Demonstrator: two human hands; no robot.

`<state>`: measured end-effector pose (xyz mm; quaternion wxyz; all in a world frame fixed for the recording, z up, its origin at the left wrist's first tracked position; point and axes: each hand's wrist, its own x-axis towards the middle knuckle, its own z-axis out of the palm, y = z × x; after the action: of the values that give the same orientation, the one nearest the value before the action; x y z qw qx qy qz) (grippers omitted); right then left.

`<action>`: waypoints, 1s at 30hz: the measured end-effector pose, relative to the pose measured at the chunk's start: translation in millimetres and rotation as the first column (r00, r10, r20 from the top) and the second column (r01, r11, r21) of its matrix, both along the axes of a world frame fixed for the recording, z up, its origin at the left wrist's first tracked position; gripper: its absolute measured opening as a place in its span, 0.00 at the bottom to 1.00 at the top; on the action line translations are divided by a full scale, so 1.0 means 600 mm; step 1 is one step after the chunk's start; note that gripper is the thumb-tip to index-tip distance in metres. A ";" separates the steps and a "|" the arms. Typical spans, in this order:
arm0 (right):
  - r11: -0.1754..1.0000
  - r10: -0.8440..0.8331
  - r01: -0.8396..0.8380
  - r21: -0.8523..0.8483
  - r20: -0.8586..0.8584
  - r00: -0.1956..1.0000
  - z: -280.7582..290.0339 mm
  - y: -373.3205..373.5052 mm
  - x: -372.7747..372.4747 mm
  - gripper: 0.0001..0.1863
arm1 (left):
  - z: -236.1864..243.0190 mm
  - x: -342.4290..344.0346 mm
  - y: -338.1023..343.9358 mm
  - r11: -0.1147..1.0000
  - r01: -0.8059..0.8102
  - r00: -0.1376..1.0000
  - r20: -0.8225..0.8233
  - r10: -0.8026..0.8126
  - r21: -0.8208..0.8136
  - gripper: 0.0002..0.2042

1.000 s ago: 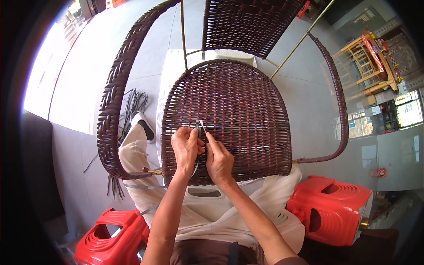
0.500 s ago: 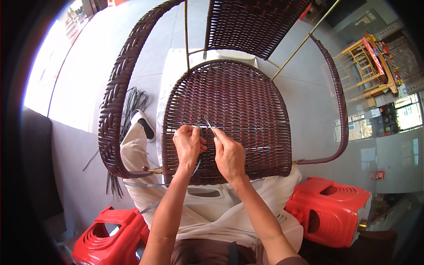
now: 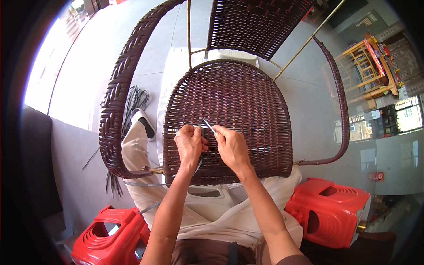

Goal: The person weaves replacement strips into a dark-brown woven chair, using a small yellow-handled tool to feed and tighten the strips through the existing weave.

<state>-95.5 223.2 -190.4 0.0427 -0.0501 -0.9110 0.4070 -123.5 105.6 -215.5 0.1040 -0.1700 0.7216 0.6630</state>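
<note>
A dark brown woven chair seat (image 3: 227, 92) lies before me, with its braided left armrest (image 3: 115, 115) curving around it and the woven backrest (image 3: 251, 24) beyond. My left hand (image 3: 189, 145) is pinched on a flat grey strip (image 3: 198, 165) at the left-middle of the seat; part of the strip hangs below the fingers. My right hand (image 3: 232, 150) grips a slim metal tool (image 3: 207, 123), whose tip rests at the weave just beside my left fingertips. The tool's handle is hidden in the fingers.
Red plastic stools (image 3: 108, 234) (image 3: 331, 212) stand on both sides of my legs. A bundle of loose strips (image 3: 134, 99) lies on the grey floor near my shoe (image 3: 143, 123). A white support (image 3: 174, 62) is under the seat. Bamboo furniture (image 3: 371, 70) stands at the right.
My right hand and the tool have moved rightward, the tool now lying more slanted. My left hand has shifted slightly right and stays pinched on the strip.
</note>
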 end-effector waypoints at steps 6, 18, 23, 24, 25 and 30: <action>0.998 -0.054 0.055 0.022 -0.056 0.997 -0.020 -0.024 0.019 0.11 | -0.002 0.003 0.001 1.000 -0.013 1.000 -0.016 0.014 0.015 0.10; 0.995 -0.075 0.094 0.036 -0.358 0.931 -0.082 -0.033 0.041 0.16 | 0.002 0.005 0.003 0.999 -0.027 0.997 -0.070 0.028 0.021 0.09; 0.994 -0.081 0.104 0.045 -0.369 0.926 -0.086 -0.033 0.041 0.17 | -0.001 0.003 0.003 1.000 -0.023 0.998 -0.064 0.024 0.019 0.10; 0.993 -0.081 0.106 0.046 -0.369 0.926 -0.087 -0.033 0.042 0.17 | -0.001 0.003 0.003 1.000 -0.020 0.998 -0.054 0.022 0.023 0.10; 0.994 -0.081 0.103 0.038 -0.370 0.926 -0.087 -0.033 0.042 0.17 | -0.001 0.002 0.003 1.000 -0.021 0.998 -0.055 0.023 0.022 0.10; 0.995 -0.082 0.098 0.037 -0.304 0.949 -0.071 -0.035 0.044 0.16 | 0.008 -0.007 0.004 1.000 -0.004 0.999 -0.039 0.003 -0.013 0.10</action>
<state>-69.1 202.1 -233.0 0.2011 -0.0277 -0.9007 0.3841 -127.6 107.7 -210.7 0.0879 -0.1590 0.7276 0.6615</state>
